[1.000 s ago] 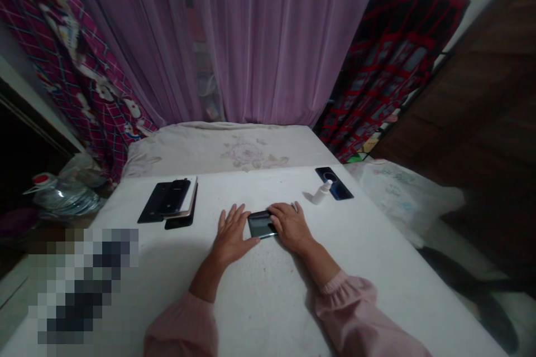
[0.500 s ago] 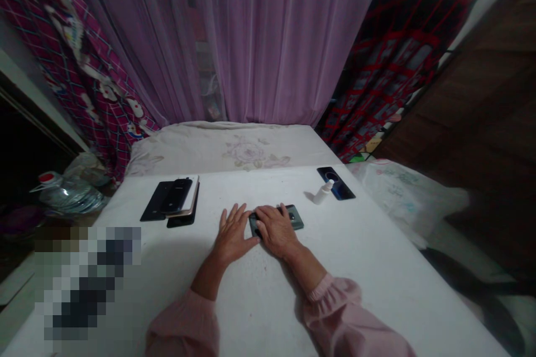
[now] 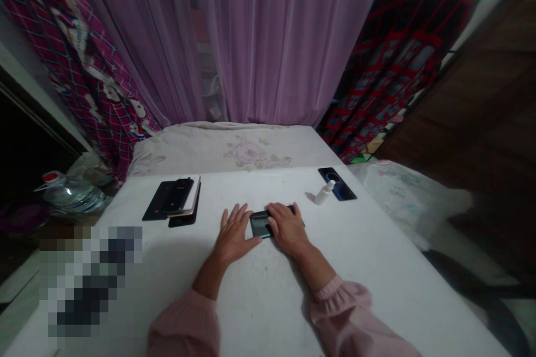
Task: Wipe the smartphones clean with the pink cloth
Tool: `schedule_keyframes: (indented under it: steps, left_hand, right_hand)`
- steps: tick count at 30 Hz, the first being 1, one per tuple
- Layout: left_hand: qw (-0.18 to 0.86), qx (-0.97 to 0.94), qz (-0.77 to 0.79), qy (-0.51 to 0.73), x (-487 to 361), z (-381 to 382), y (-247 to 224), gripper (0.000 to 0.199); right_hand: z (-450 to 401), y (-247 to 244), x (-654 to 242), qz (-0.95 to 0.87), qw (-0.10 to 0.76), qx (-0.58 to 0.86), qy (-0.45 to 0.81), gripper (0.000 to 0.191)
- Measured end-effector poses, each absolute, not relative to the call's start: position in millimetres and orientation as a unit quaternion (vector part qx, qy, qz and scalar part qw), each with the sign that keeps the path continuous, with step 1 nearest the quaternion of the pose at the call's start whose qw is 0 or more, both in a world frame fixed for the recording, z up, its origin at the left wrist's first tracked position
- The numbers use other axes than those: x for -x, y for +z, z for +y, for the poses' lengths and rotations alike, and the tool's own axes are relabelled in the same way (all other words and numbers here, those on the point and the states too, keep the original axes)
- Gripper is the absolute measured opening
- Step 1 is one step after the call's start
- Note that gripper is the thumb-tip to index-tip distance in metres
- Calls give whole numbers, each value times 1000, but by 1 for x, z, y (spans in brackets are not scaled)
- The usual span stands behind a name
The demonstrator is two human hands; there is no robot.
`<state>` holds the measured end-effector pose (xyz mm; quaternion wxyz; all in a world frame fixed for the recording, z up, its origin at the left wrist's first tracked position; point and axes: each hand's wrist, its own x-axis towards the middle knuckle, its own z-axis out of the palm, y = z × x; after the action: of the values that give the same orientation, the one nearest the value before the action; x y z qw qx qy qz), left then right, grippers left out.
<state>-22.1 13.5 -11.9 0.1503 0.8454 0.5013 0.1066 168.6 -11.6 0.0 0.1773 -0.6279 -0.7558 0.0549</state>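
A dark, glossy phone lies flat on the white tabletop, its long side running left to right. My left hand rests on the table with its fingers spread, thumb and index finger at the phone's left end. Over the phone's right part lies my right hand, palm down, hiding much of that half. Whether a cloth is under the right palm cannot be made out.
Several dark and white phones or tablets are stacked at the left. A white spray bottle stands beside a dark blue phone at the right. Beyond the left edge is a water jug.
My right hand has slid right along the phone, uncovering more of its left part. My left hand has stayed at the phone's left end.
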Motion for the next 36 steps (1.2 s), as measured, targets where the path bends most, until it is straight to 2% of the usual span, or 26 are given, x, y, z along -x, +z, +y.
schedule_keyframes:
  steps: [5,13,20,25,32,36]
  left_hand:
    - [148,-847,498,107,23,14,-13,66]
    - [159,-844,501,111,23,14,-11,65]
    - [152,-844,502,113,24,14,-13,64]
    - [152,-847,500,100,23,15,-13,64]
    - [145,-847,498,118,24,16,-17,63]
    - [148,-846,496,125,25,17,-20,63]
  right_hand:
    - [-13,4,-157,-784,166,593,80,40]
    - [-29,-8,-213,-734,143,663,32,48]
    - [-81,-25,-209,-756,142,639,-6,57]
    - [-72,-20,-197,-717,132,684,5,57]
    - [-69,-9,-175,-824,142,549,19,57]
    - [-67,-11,-203,-799,125,588,10,54]
